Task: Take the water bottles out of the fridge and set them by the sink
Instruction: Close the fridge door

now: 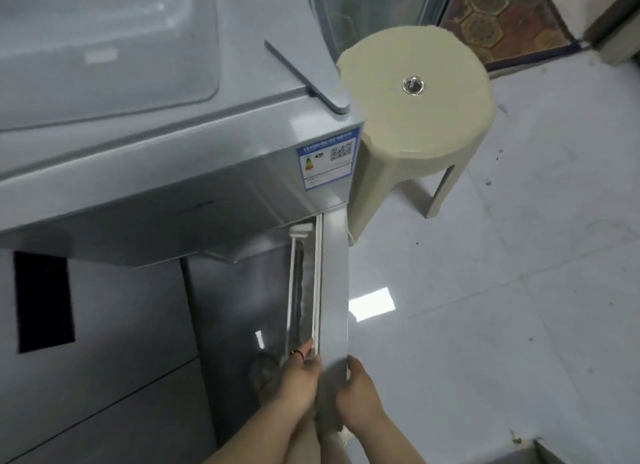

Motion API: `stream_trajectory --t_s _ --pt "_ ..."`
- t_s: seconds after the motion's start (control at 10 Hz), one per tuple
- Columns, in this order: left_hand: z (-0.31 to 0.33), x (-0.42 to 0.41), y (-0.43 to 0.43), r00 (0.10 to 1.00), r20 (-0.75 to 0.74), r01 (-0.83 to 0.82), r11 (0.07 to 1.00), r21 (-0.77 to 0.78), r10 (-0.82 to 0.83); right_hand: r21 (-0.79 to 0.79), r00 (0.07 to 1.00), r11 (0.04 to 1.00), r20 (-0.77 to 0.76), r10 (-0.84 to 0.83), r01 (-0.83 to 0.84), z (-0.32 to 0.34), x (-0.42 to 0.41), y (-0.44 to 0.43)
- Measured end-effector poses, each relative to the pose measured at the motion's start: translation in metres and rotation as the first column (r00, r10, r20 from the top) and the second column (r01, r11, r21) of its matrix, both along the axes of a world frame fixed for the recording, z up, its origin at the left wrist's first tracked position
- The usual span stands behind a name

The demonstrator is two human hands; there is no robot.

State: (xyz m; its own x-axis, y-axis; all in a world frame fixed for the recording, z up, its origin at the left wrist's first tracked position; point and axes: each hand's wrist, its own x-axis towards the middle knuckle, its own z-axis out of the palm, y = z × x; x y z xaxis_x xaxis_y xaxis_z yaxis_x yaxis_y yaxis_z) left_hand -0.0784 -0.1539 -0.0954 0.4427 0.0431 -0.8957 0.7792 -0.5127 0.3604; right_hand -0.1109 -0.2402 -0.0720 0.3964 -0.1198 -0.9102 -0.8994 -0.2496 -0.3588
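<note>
below, both hands (329, 380) pinch the fridge door (334, 311) edge, slightly ajar.

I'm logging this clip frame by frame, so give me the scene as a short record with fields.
fridge door: ajar, seen edge-on, white seal showing
left hand: fingers on the door's inner edge
right hand: gripping the door's outer face
water bottles: none in view
stool: beige plastic, on the floor beside the fridge
floor: pale tiles
sink: not in view

one grey fridge (166, 172), one beige stool (415, 93), one energy label (327, 162), two hands, left (299, 377), right (360, 394)
</note>
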Motion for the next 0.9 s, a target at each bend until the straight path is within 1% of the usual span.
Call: stream_trajectory --t_s 0.1,0.2,0.3,0.4,0.5,0.6,0.8,0.9 --pt "0.000 0.013 0.041 0.991 0.059 0.119 0.989 0.084 -0.124 0.072 0.997 0.994 -0.016 -0.079 0.080 -0.007 0.022 0.040" --pt "0.000 0.026 0.073 0.956 0.134 0.233 0.953 0.192 -0.261 0.103 0.989 0.984 0.000 -0.148 0.147 -0.021 0.044 0.071" --pt "0.001 0.039 0.096 0.899 0.185 0.334 0.894 0.300 -0.397 0.143 0.987 0.977 0.015 -0.163 0.159 -0.029 0.066 0.092" --pt "0.001 0.048 0.123 0.845 0.193 0.388 0.820 0.420 -0.499 0.224 0.976 0.953 0.023 -0.215 0.204 -0.035 0.086 0.118" --pt "-0.005 0.054 0.150 0.852 0.349 0.187 0.850 0.493 -0.390 0.324 0.913 0.865 0.006 -0.407 0.383 -0.038 0.108 0.141" --pt "-0.008 0.067 0.174 0.872 0.425 0.024 0.890 0.456 -0.242 0.377 0.846 0.783 -0.002 -0.534 0.495 -0.037 0.140 0.158" --pt "-0.003 0.098 0.197 0.911 0.407 -0.059 0.958 0.281 -0.063 0.385 0.882 0.837 0.107 -0.459 0.389 -0.039 0.179 0.167" --pt "-0.001 0.106 0.199 0.907 0.399 -0.231 0.952 0.202 0.135 0.381 0.883 0.845 0.132 -0.450 0.374 -0.041 0.177 0.164"
